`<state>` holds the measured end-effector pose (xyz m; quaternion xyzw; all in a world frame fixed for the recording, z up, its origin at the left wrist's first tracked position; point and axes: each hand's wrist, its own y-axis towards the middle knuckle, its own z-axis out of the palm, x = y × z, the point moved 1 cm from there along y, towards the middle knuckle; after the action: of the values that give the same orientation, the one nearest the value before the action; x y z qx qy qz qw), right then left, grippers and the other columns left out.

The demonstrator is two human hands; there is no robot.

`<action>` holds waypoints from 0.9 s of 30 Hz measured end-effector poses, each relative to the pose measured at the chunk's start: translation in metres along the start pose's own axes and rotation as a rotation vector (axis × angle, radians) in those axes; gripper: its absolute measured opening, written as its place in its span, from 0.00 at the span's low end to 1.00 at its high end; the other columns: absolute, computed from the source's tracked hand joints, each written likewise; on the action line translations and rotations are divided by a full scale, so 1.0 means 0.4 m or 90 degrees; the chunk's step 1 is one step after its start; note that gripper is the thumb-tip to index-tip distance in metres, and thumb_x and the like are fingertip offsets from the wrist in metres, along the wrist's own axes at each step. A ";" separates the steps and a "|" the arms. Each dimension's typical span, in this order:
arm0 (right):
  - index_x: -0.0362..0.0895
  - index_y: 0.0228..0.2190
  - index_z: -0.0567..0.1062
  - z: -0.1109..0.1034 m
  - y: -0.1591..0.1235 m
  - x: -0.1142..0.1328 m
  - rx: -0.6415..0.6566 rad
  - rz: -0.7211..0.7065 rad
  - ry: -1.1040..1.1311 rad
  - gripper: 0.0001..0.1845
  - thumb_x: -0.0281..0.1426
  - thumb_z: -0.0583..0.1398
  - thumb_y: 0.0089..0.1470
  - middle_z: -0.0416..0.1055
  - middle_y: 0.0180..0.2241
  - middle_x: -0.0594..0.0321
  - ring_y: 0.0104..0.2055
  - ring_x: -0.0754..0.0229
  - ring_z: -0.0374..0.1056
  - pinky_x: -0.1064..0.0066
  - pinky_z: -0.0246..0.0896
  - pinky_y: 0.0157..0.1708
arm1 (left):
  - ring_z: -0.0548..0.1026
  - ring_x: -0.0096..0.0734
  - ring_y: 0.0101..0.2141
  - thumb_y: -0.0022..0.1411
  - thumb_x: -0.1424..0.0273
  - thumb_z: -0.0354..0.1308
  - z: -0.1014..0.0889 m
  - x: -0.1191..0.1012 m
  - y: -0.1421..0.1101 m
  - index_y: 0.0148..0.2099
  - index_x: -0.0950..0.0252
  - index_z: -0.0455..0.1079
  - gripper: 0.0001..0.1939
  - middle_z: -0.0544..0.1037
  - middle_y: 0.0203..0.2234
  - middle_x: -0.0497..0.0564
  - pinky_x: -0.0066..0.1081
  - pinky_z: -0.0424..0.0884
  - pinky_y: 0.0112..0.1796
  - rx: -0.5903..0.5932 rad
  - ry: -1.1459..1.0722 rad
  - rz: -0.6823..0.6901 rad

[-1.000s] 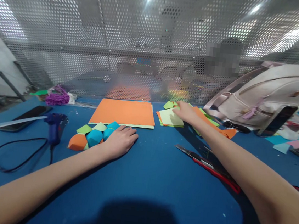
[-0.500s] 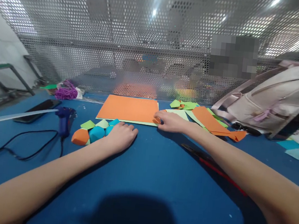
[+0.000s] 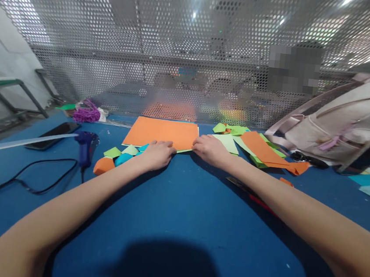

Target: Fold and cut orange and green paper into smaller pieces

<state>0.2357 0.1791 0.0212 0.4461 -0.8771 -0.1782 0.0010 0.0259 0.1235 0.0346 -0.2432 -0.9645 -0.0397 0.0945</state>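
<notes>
Orange paper stack (image 3: 162, 132) is flat on the blue desk (image 3: 170, 212), around 12 o'clock from the left hand (image 3: 159, 155) and 10 o'clock from the right hand (image 3: 212, 151). Both hands have curled fingers down by its near edge, the right one at the corner. Can't really tell if either grip is pinching a sheet, tbh. Folded paper pieces (image 3: 112, 152) sit at 9 o'clock, right by the left wrist, with a blue glue gun (image 3: 85, 150) further out.
</notes>
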 end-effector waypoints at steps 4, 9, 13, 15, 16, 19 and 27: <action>0.42 0.28 0.77 -0.005 -0.005 -0.008 -0.048 -0.030 0.057 0.13 0.29 0.55 0.61 0.76 0.35 0.53 0.36 0.56 0.65 0.65 0.53 0.36 | 0.75 0.45 0.47 0.67 0.73 0.45 -0.005 -0.005 0.002 0.53 0.62 0.71 0.18 0.74 0.48 0.57 0.41 0.68 0.45 0.028 0.001 -0.010; 0.44 0.29 0.76 -0.031 -0.028 -0.013 -0.085 -0.057 0.141 0.11 0.30 0.56 0.61 0.77 0.36 0.56 0.36 0.59 0.70 0.68 0.61 0.37 | 0.75 0.46 0.46 0.66 0.75 0.44 -0.008 0.000 0.004 0.55 0.62 0.69 0.20 0.75 0.49 0.59 0.41 0.68 0.44 0.061 -0.003 -0.035; 0.44 0.34 0.76 -0.079 -0.074 -0.004 -0.098 -0.051 0.193 0.10 0.29 0.54 0.62 0.78 0.31 0.61 0.28 0.63 0.72 0.71 0.65 0.31 | 0.75 0.46 0.47 0.66 0.76 0.43 -0.011 0.006 0.006 0.53 0.63 0.70 0.19 0.75 0.49 0.59 0.41 0.68 0.45 0.082 -0.007 -0.038; 0.44 0.36 0.76 -0.108 -0.107 0.007 -0.109 -0.039 0.203 0.11 0.29 0.54 0.62 0.78 0.31 0.61 0.28 0.62 0.73 0.71 0.66 0.30 | 0.75 0.45 0.47 0.66 0.75 0.43 -0.013 0.006 0.007 0.52 0.63 0.71 0.19 0.75 0.49 0.59 0.41 0.68 0.45 0.092 -0.012 -0.032; 0.44 0.37 0.76 -0.121 -0.125 0.014 -0.118 -0.031 0.206 0.11 0.29 0.53 0.63 0.79 0.32 0.60 0.30 0.61 0.74 0.71 0.68 0.32 | 0.75 0.45 0.47 0.66 0.76 0.44 -0.014 0.006 0.007 0.52 0.63 0.71 0.19 0.75 0.50 0.58 0.41 0.68 0.45 0.096 -0.016 -0.029; 0.45 0.39 0.77 -0.155 -0.177 0.032 -0.145 0.004 0.225 0.11 0.30 0.54 0.62 0.80 0.37 0.59 0.38 0.59 0.76 0.68 0.70 0.39 | 0.75 0.43 0.47 0.64 0.78 0.44 -0.022 0.006 0.007 0.52 0.62 0.71 0.20 0.75 0.51 0.57 0.40 0.68 0.47 0.107 -0.028 -0.019; 0.46 0.32 0.78 -0.197 -0.167 0.035 -0.244 0.190 0.402 0.07 0.34 0.60 0.54 0.79 0.34 0.60 0.35 0.58 0.74 0.64 0.69 0.38 | 0.76 0.43 0.48 0.60 0.81 0.45 -0.034 0.026 0.003 0.51 0.62 0.72 0.22 0.75 0.52 0.59 0.40 0.70 0.47 0.091 -0.059 -0.020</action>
<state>0.2924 0.1076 0.0718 0.3379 -0.8396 -0.1908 0.3801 0.0197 0.1277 0.0499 -0.2221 -0.9720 0.0392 0.0663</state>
